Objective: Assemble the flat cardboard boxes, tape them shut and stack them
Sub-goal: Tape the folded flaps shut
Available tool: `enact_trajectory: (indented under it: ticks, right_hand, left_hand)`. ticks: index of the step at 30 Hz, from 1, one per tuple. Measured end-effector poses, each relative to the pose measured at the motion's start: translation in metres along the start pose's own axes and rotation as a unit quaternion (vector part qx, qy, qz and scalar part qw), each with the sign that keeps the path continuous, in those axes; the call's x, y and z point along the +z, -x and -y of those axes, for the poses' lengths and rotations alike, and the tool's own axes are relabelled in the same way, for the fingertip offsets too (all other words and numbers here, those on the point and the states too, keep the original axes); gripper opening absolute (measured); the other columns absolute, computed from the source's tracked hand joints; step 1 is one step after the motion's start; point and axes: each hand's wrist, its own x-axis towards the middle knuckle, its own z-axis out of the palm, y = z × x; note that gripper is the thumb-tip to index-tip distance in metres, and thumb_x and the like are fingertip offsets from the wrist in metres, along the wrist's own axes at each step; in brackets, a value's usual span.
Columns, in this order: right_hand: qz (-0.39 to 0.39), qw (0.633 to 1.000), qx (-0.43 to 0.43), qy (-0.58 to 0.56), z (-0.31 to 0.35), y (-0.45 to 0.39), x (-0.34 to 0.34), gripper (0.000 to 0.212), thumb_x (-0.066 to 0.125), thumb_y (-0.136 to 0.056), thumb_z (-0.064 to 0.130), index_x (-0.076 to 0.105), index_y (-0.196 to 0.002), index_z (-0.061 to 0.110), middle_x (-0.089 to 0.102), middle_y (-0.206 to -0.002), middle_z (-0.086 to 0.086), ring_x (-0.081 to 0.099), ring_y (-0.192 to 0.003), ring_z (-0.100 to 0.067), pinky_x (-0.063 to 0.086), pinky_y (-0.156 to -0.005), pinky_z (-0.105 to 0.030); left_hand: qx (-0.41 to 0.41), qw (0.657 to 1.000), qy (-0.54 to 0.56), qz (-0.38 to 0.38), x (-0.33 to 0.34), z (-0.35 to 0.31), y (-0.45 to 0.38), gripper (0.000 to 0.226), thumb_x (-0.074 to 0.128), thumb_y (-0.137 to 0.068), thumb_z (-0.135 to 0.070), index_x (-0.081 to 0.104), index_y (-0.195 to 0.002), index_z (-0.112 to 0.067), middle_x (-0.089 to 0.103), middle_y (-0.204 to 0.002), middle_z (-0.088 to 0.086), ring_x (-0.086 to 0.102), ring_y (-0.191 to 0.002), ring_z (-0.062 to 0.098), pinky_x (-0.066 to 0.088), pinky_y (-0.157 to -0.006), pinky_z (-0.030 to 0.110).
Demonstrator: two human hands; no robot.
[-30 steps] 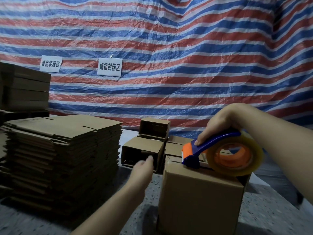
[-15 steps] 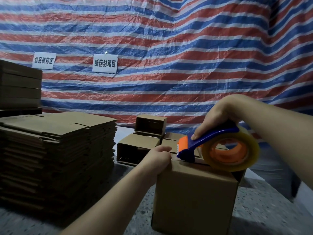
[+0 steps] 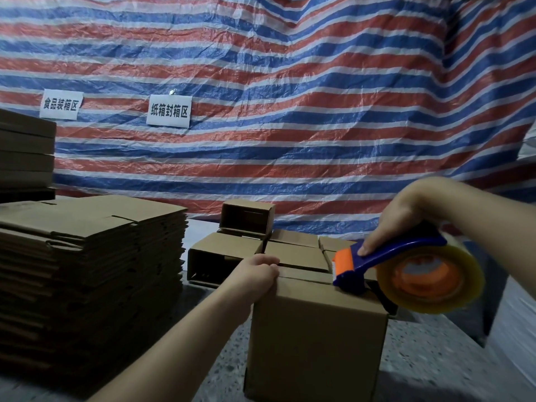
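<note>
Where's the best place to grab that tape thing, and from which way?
Grab the tape gun by its blue handle, from above. The handle arches over the roll, giving fingers room to wrap, as the right hand does. Avoid the orange front end; a cutter probably sits there.

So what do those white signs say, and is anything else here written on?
"食品装箱区": left white paper sign, stuck on the striped tarp.
"纸箱封箱区": right white paper sign, on the same tarp.
No print is visible on the cardboard boxes or the tape dispenser.
</note>
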Motion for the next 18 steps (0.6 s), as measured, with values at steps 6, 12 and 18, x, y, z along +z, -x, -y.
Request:
enact_trajectory:
  ticks: [6, 12, 18]
  right_hand:
    - [0.002, 1.000, -0.004, -0.014, 0.000, -0.003, 0.002, 0.096, 0.079, -0.057, 0.073, 0.067, -0.123, 0.005, 0.073, -0.097, -0.012, 0.070, -0.088, -0.027, 0.058, -0.087, -0.037]
    - [0.003, 1.000, -0.014, -0.014, -0.003, -0.005, 0.003, 0.097, 0.078, -0.052, 0.073, 0.067, -0.121, 0.007, 0.075, -0.095, -0.009, 0.072, -0.083, -0.023, 0.060, -0.073, -0.030]
    - [0.000, 1.000, -0.020, -0.020, -0.004, -0.005, 0.003, 0.098, 0.078, -0.049, 0.072, 0.067, -0.122, 0.007, 0.076, -0.095, -0.009, 0.073, -0.081, -0.022, 0.060, -0.073, -0.030]
  left_hand:
    - [0.110, 0.984, -0.129, -0.049, 0.000, -0.007, 0.006, 0.030, 0.041, -0.105, -0.029, 0.055, -0.131, -0.022, 0.061, -0.117, -0.002, 0.061, -0.100, 0.014, 0.054, -0.082, 0.024]
    - [0.339, 0.798, -0.498, -0.007, 0.020, -0.008, 0.043, 0.069, 0.011, -0.098, -0.062, 0.026, -0.154, -0.026, 0.026, -0.161, -0.005, 0.021, -0.148, 0.012, 0.005, -0.116, 0.029]
    - [0.304, 0.748, -0.590, 0.017, 0.033, 0.002, 0.045, 0.077, 0.020, -0.093, -0.073, 0.029, -0.151, -0.023, 0.037, -0.155, 0.000, 0.032, -0.143, 0.019, 0.020, -0.119, 0.040]
